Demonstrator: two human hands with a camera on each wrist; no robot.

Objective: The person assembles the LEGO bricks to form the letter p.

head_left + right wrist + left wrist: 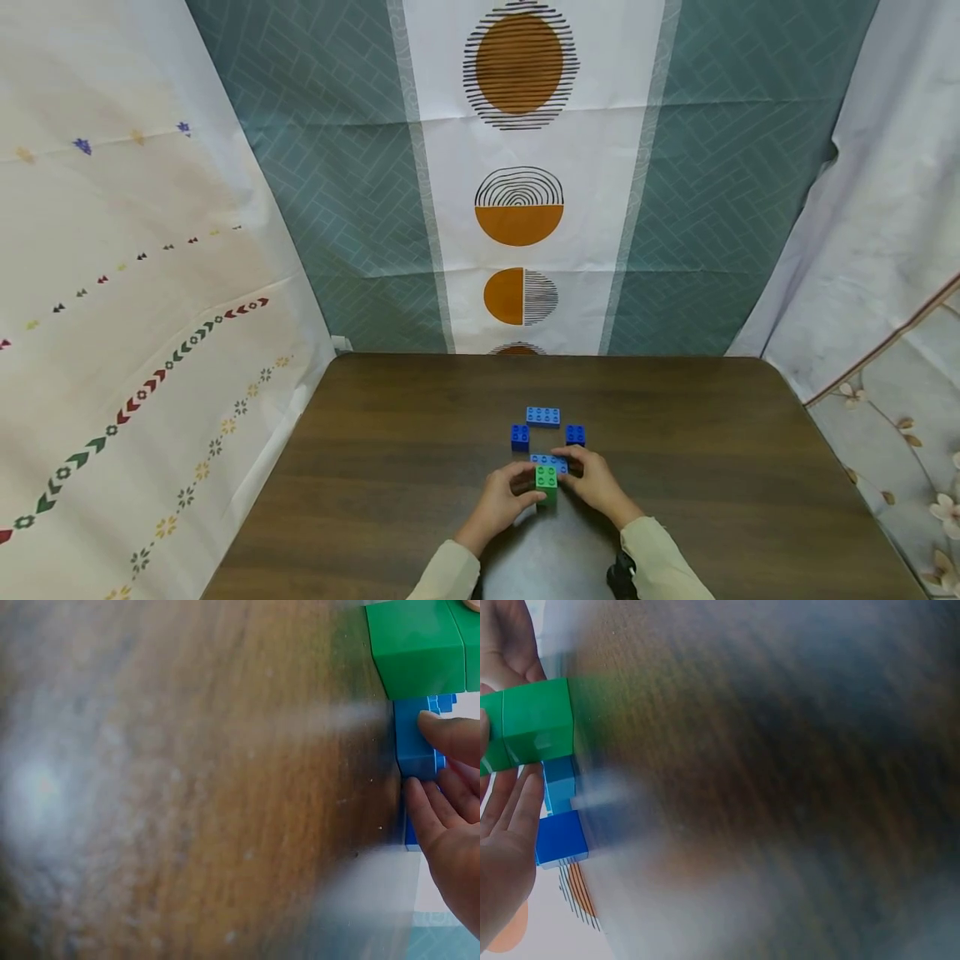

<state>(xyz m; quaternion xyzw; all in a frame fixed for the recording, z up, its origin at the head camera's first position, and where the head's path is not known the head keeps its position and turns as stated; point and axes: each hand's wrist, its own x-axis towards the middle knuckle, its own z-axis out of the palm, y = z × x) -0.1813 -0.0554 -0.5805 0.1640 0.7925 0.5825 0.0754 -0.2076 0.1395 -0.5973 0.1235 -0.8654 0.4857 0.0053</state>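
Note:
Two green toy building bricks (546, 482) stand stacked on the table in front of a light-blue brick (411, 739). My left hand (501, 500) pinches the green stack, its thumb on the upper brick and its fingers at the left and far side. The right hand (597, 483) grips the light-blue brick; in the right wrist view the thumb lies on its near face and fingertips touch its end. In the left wrist view the green stack (538, 720) hides part of the right hand.
Beyond the hands, a dark-blue brick (520, 437) stands left and another dark-blue brick (575, 434) right. A longer light-blue brick (543, 416) lies behind them. The brown wooden table (405, 433) ends at a patterned curtain (352, 250).

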